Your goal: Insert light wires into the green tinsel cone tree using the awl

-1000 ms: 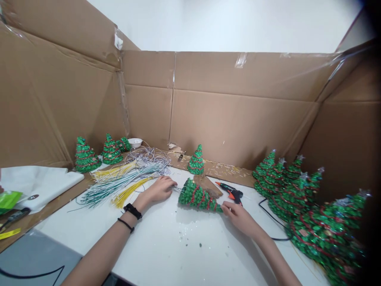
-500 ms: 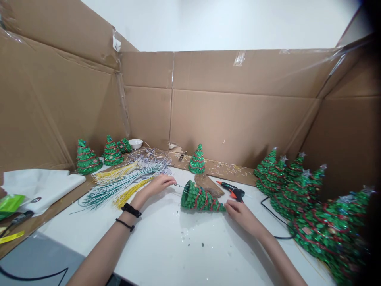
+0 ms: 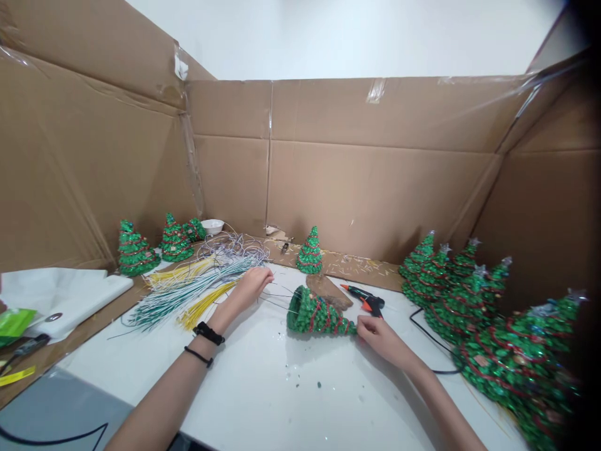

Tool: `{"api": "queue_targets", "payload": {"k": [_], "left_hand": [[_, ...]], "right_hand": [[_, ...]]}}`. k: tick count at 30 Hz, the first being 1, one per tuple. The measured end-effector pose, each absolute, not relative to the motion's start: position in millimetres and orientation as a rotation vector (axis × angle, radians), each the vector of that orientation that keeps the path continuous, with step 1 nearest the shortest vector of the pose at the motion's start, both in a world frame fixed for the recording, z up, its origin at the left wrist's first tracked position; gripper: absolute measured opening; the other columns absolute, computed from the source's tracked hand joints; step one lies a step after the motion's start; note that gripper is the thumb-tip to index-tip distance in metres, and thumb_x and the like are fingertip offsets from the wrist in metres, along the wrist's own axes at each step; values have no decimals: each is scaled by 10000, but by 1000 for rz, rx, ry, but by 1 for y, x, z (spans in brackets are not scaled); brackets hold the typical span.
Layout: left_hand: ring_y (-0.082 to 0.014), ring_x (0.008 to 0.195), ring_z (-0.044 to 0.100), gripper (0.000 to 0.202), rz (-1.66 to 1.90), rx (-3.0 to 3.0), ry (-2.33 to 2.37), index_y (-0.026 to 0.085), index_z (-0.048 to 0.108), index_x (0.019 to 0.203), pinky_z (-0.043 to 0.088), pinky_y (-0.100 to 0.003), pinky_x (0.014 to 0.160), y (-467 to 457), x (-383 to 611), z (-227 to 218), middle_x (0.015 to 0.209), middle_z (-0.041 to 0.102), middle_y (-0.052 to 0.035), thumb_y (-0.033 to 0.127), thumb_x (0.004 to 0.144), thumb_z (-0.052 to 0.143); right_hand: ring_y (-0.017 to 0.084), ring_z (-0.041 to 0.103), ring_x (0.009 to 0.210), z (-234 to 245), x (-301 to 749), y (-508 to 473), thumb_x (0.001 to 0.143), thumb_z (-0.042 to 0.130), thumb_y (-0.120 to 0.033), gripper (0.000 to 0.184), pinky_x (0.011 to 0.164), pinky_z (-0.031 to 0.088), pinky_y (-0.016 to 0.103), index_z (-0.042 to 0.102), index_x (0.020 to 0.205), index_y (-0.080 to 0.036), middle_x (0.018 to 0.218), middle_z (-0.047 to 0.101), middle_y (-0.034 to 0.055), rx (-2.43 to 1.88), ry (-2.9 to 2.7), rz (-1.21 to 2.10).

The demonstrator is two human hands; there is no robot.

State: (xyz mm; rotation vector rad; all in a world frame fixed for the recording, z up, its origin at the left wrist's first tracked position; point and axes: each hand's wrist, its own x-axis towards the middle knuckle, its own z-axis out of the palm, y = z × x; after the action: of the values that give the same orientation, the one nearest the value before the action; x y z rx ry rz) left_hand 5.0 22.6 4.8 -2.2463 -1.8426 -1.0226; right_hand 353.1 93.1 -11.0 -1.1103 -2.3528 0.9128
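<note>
Thin dark wires point(image 3: 277, 303) fan apart below the bare left hand point(image 3: 253, 285)

Clock directions are the wearer's. At 1 o'clock, the bare right hand point(image 3: 375, 335) pinches the tip of a shiny green, cone-shaped tree with red trim point(image 3: 314, 313). At 12 o'clock the tree is on its side, on or just above the glossy white tabletop point(image 3: 291, 413), hollow base towards 9 o'clock. It sits slightly nearer 3 o'clock than 1 s ago. At 11 o'clock, the left fingertips are drawn together; 0.5 s ago they meet the wires, now the strands spread below. Whether they grip any, I cannot tell. This looks like separating the wires while the tip is steadied. Farther, at 1 o'clock, lies a black-and-orange glue gun point(image 3: 373, 304); beyond, at 12 o'clock, a small green upright tree point(image 3: 309, 252).
</note>
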Motion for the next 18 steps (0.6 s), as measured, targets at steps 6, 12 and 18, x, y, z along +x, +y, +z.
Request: {"api": "queue_targets", "payload": {"k": [6, 12, 18], "left_hand": [[-158, 667, 447, 246, -1231, -2288, -1966, 198, 475, 843, 341, -283, 638, 17, 15, 15, 729, 515, 1, 355, 943, 316], [-120, 638, 421, 364, -1707, -2451, -2174, 180, 465, 708, 346, -257, 621, 13, 9, 26, 679, 479, 20, 503, 866, 408], [-67, 493, 233, 406, -1978, -2596, -2424, 192, 398, 700, 217, -214, 479, 8, 4, 28, 568, 290, 79, 571, 777, 525]], "right_hand": [[109, 327, 577, -13, 353, 95, 767, 364, -311, 216, 546, 265, 241, 291, 591, -211, 588, 304, -50, -1110, -2284, 795], [112, 340, 568, -7, 352, 92, 751, 367, -301, 218, 538, 276, 244, 298, 567, -207, 570, 320, -44, -1130, -2236, 763], [123, 366, 569, -1, 349, 86, 737, 378, -304, 220, 534, 295, 240, 309, 550, -211, 548, 367, -32, -1146, -2187, 757]]}}
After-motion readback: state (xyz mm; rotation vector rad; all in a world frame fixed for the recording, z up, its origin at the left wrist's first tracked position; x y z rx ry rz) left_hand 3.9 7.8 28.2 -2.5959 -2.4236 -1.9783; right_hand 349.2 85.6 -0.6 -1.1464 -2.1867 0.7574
